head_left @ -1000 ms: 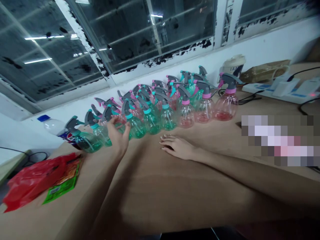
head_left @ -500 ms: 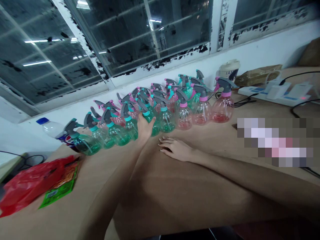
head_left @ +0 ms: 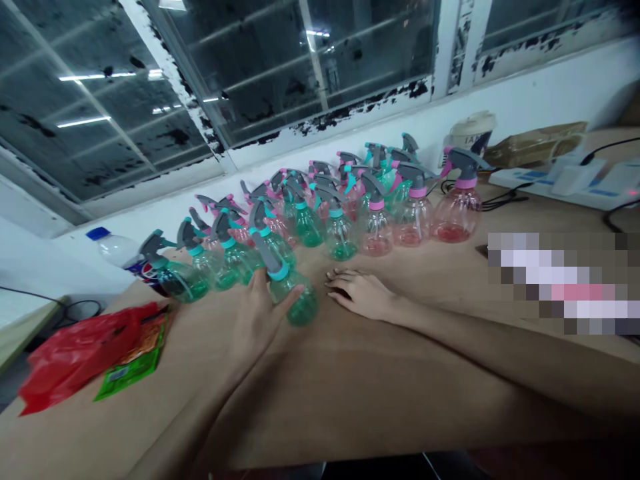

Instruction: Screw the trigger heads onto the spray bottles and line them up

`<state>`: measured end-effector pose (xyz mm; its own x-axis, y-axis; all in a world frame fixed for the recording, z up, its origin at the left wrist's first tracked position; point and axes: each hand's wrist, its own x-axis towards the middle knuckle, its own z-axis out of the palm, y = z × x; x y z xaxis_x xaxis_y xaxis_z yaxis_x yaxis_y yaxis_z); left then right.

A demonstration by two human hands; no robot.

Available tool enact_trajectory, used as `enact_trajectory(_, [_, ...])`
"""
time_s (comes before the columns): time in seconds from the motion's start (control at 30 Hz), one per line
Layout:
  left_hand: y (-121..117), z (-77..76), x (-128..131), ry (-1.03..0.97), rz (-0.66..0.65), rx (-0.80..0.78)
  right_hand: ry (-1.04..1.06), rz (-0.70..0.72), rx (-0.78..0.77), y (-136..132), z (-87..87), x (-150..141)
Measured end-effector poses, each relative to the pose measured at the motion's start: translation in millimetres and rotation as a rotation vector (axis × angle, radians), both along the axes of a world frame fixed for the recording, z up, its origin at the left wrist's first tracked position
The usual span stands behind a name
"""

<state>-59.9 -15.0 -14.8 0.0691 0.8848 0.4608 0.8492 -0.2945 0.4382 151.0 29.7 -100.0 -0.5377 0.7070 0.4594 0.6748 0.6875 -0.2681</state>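
Observation:
My left hand (head_left: 257,313) is closed around a green spray bottle (head_left: 299,303) with a turquoise collar and grey trigger head, tilted in front of the rows. Palm down on the wooden table (head_left: 320,393), my right hand (head_left: 363,293) rests with its fingers loosely stretched out and holds nothing. Behind both hands stand several spray bottles, green ones with turquoise collars and pink ones with pink collars. Nearest my right hand are a green spray bottle (head_left: 342,241) and a pink spray bottle (head_left: 377,237). A larger pink spray bottle (head_left: 457,213) ends the front row at the right.
At the left lie a red plastic bag (head_left: 85,353) and a green packet (head_left: 133,373), with a blue-capped drink bottle (head_left: 117,250) behind. At the back right are a paper cup (head_left: 470,137), a brown wrapper (head_left: 540,143) and a power strip (head_left: 530,183) with cables. A blurred patch covers something at right.
My left hand has drawn the green spray bottle out of the front row, toward me and tilted. My right hand stays flat on the table. The view has shifted slightly.

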Motion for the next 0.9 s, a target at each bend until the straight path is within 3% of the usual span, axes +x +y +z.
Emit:
enact_trajectory(0.13, [-44.3, -1.3, -8.9, -0.068, -0.071, -0.074, 0.006, 0.003, -0.011, 0.4, -0.6, 0.6])
enact_trajectory(0.33, [-90.6, 14.7, 9.7, -0.070, -0.233, -0.335, 0.028, 0.042, -0.010, 2.7, -2.4, 2.0])
enact_trajectory(0.6, [-83.0, 27.9, 17.4, -0.237, -0.219, -0.319, 0.028, 0.047, -0.003, 6.1, -7.3, 1.9])
enact_trajectory(0.73, [-73.7, 34.1, 35.7, -0.322, -0.188, -0.210, 0.036, 0.039, -0.012, 5.9, -6.8, 1.9])
enact_trajectory(0.9, [-54.8, 32.0, 55.9, -0.369, -0.209, -0.235, 0.027, 0.056, -0.002, 5.5, -5.5, 2.6])
